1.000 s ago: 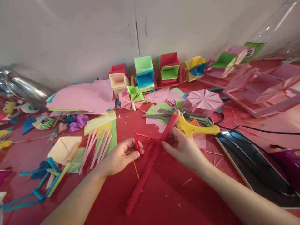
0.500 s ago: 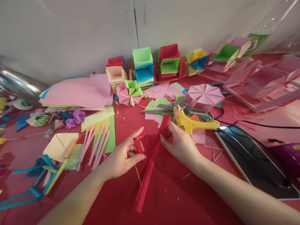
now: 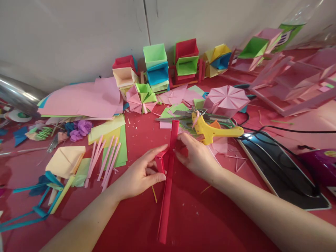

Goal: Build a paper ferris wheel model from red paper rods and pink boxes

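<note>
- Under both hands: red worktop [image 3: 215, 224], covered in paper scraps.
- Between the hands: long red folded paper strip [image 3: 166, 206], lying flat; looks light, creases easily, best pinched at its middle.
- Left hand [image 3: 141, 175] pinches a small red folded piece [image 3: 160, 164] against the strip.
- Right hand [image 3: 201, 157] closed on the strip's middle.
- Just beyond right hand: yellow glue gun [image 3: 215, 131].

Bright, even indoor light, warm red cast. Soft shadows under forearms. Glare on dark glossy panel [image 3: 280, 168] at right. Wide-angle bending at edges; corners soft, centre sharp.
</note>
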`<action>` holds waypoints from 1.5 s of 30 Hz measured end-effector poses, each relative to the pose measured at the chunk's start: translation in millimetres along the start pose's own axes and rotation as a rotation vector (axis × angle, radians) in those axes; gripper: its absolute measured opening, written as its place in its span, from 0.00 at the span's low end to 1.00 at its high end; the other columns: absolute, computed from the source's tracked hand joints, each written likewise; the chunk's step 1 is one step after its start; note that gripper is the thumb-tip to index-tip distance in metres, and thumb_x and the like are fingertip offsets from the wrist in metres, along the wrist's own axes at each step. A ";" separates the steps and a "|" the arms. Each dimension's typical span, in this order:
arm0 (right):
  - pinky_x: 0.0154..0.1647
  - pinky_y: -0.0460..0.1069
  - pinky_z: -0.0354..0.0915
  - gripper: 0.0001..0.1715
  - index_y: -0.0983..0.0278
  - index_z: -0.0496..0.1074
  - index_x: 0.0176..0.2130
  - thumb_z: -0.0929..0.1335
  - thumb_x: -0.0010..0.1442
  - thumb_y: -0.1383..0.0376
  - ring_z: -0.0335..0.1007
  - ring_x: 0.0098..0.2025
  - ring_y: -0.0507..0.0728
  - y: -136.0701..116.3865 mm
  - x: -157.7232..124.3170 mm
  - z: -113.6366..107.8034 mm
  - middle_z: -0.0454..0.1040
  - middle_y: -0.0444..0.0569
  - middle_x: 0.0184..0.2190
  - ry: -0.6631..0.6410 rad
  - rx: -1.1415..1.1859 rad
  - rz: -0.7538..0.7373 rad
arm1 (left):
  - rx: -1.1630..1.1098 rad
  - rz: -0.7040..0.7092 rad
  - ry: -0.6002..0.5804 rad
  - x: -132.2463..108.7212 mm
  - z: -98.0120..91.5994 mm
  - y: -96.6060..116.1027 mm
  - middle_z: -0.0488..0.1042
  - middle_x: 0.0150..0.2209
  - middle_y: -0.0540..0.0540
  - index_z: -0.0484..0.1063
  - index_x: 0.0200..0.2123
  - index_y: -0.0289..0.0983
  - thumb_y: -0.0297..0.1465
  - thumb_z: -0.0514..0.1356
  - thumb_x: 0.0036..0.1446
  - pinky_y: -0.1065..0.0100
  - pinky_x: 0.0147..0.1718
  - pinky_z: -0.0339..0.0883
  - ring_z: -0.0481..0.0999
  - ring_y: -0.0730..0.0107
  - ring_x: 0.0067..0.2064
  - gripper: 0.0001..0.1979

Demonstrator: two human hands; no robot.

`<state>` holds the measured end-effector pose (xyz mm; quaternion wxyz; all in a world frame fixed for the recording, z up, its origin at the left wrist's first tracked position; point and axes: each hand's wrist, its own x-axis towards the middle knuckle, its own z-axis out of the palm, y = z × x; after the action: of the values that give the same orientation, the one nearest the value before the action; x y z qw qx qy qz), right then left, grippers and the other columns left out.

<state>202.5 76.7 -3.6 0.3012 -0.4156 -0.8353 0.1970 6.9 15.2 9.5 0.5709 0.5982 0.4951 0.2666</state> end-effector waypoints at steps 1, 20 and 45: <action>0.32 0.49 0.65 0.12 0.62 0.59 0.36 0.62 0.50 0.72 0.69 0.34 0.55 0.2 0.3 -0.4 0.70 0.50 0.34 -0.009 0.004 0.003 | -0.007 -0.013 -0.005 0.2 0.3 -0.6 0.69 0.45 0.47 0.51 0.60 0.52 0.33 0.60 0.54 0.66 0.37 0.70 0.71 0.71 0.36 0.32; 0.36 0.49 0.66 0.20 0.63 0.59 0.44 0.61 0.50 0.75 0.69 0.39 0.56 3.3 2.8 5.5 0.71 0.51 0.39 0.011 0.103 0.010 | 0.443 0.250 0.127 41.4 -23.2 -1.2 0.70 0.47 0.46 0.68 0.48 0.42 0.29 0.60 0.53 0.60 0.50 0.62 0.70 0.64 0.49 0.18; 0.34 0.47 0.64 0.13 0.64 0.62 0.39 0.62 0.52 0.75 0.67 0.35 0.53 2.0 1.6 3.9 0.68 0.49 0.35 -0.064 0.172 -0.050 | 0.662 0.450 0.161 51.4 -9.0 -2.5 0.73 0.34 0.45 0.74 0.33 0.37 0.30 0.57 0.56 0.62 0.41 0.64 0.71 0.65 0.38 0.05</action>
<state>200.3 78.8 -7.0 0.3137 -0.3605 -0.8347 0.2737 17.1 64.7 -3.7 0.2342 0.8203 0.4540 0.2572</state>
